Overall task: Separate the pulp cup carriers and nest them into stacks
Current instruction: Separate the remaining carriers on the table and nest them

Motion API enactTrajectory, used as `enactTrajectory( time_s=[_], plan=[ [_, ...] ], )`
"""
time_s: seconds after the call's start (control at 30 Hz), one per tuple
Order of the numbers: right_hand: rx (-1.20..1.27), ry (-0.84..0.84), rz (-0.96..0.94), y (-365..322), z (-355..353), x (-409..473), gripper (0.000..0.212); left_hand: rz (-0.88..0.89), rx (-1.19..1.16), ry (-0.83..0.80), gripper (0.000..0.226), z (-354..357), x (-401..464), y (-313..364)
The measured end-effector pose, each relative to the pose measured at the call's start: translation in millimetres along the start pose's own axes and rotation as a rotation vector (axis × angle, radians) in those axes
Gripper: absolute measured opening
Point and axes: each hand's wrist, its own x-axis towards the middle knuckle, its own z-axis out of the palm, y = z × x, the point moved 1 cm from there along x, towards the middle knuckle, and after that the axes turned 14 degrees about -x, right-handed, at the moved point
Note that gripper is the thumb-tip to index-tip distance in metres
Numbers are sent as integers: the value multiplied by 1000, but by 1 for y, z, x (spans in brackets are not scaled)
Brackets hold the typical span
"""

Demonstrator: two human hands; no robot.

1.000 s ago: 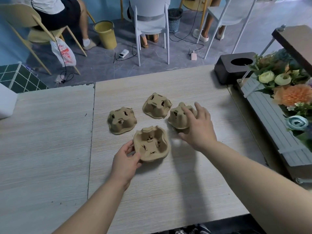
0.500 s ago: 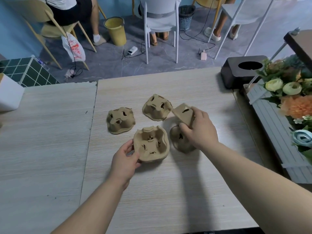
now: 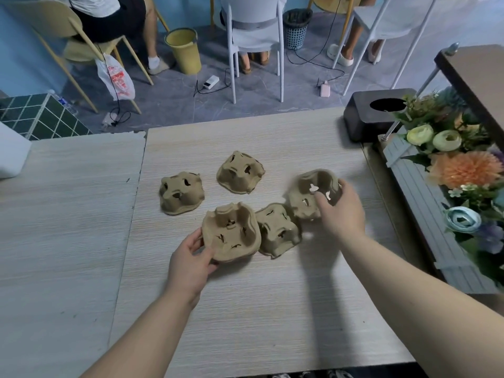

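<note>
1. The left hand [image 3: 191,261] grips the near left rim of an open-side-up carrier [image 3: 231,232], thumb curled over the edge and fingers beneath; this carrier sits near the middle of the wooden table [image 3: 272,323].
2. The right hand [image 3: 341,214] holds a second open-side-up carrier [image 3: 308,195], tilted, with its fingers curled round the right rim and the thumb inside; it looks lifted off the table, though the blur makes that unsure.
3. Between those two lies an upside-down carrier [image 3: 278,230], touching the left-held one.
4. Two more upside-down carriers rest farther off: one to the far left [image 3: 181,192], one far and central [image 3: 240,171], each apart from the others.
5. At the far right edge of the table stands a dark box [image 3: 362,118] with a round hole, and flowers [image 3: 463,167] fill a grey planter along the right.
6. Beyond the table, chairs, a yellow bucket [image 3: 184,49] and seated people's legs show on the floor.
</note>
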Motion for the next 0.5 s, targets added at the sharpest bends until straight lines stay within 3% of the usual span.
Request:
enactTrajectory(
  time_s=[0.2,0.37,0.5],
  plan=[
    [-104,-19,-24,-1,-2,9,48,0,-1,32,50,5,-2,1],
    [11,-79,13,-1,-4,3,72,-10,-6,8,50,15,-5,3],
    [122,-58,25,-6,-9,-1,63,-18,-8,-28,51,26,-6,2]
  ],
)
